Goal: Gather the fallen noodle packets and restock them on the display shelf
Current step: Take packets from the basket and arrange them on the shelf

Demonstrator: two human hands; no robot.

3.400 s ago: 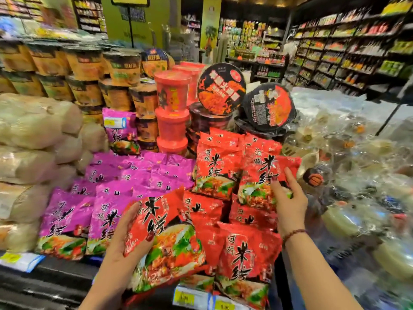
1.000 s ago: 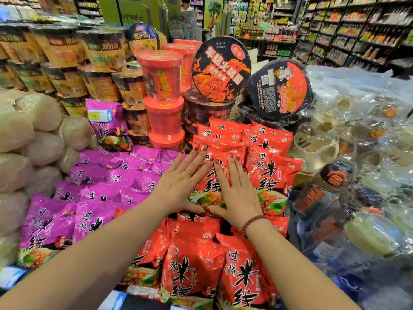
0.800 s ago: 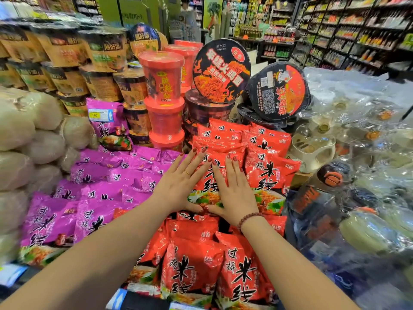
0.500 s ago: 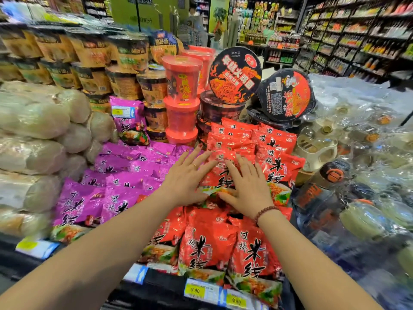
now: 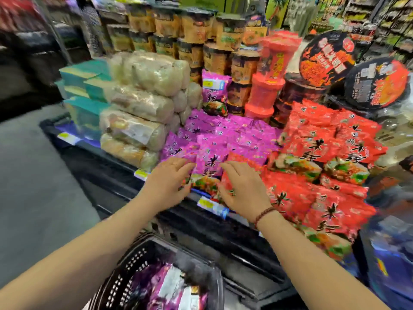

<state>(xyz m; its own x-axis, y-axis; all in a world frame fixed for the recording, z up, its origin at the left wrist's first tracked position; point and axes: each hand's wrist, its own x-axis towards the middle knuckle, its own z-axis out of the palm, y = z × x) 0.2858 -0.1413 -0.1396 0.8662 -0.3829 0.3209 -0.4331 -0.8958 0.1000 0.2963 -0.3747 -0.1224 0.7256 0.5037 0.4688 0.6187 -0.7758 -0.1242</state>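
Head camera looks down on both my hands at the front edge of the display shelf (image 5: 223,229). My left hand (image 5: 169,182) lies at the left edge of a purple noodle packet (image 5: 209,164), fingers apart and lightly bent, their tips on the wrapper. My right hand (image 5: 243,189), with a bead bracelet (image 5: 264,213) at the wrist, lies at that packet's right edge, fingers apart and loosely bent over a red noodle packet (image 5: 226,182) just beside it. The frame is blurred, so finer detail of the fingertips is lost. Behind my hands, toward 12 o'clock, the purple packets (image 5: 223,135) lie in overlapping rows; the red packets (image 5: 312,142) fill the shelf toward 3 o'clock, touching the purple ones. Clear bags of pale noodles (image 5: 143,104) are stacked at 10 o'clock, and cup noodles (image 5: 196,30) stand along the back at 12. A yellow price tag (image 5: 206,203) sits on the shelf edge below my hands. At 6 o'clock a dark shopping basket (image 5: 125,276) holds more purple packets (image 5: 161,285).
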